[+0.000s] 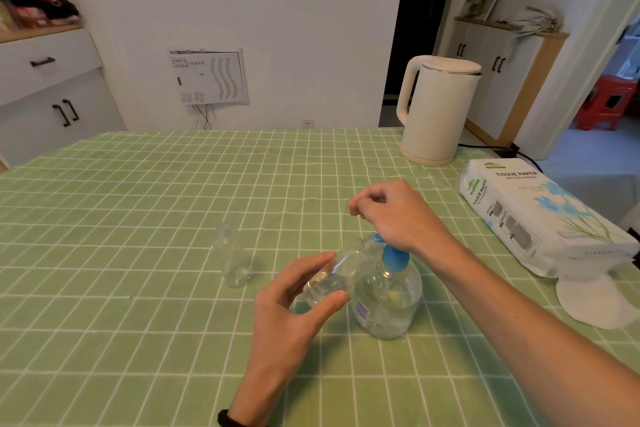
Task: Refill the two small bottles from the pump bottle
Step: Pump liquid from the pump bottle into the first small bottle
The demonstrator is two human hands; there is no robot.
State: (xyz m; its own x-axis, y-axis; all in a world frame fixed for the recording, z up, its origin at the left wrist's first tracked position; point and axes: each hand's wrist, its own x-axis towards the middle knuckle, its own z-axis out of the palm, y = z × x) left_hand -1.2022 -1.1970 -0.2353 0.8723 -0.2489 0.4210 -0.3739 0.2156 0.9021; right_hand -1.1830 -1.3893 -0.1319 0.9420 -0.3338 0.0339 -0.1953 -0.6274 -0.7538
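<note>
A clear pump bottle (384, 305) with a blue pump head (393, 258) stands on the green checked tablecloth (138, 201). My left hand (287, 308) grips a small clear bottle (332, 279), tilted with its mouth up against the pump's nozzle. The heel of my right hand (394, 215) rests on the blue pump head, fingers curled and thumb against forefinger; I cannot see anything between them. A second small clear bottle (233, 260) stands upright and uncapped to the left, apart from both hands.
A cream electric kettle (436, 111) stands at the table's far right, its cord running off the edge. A pack of tissue paper (540, 215) lies along the right edge, with a white round pad (592, 302) beneath its near end.
</note>
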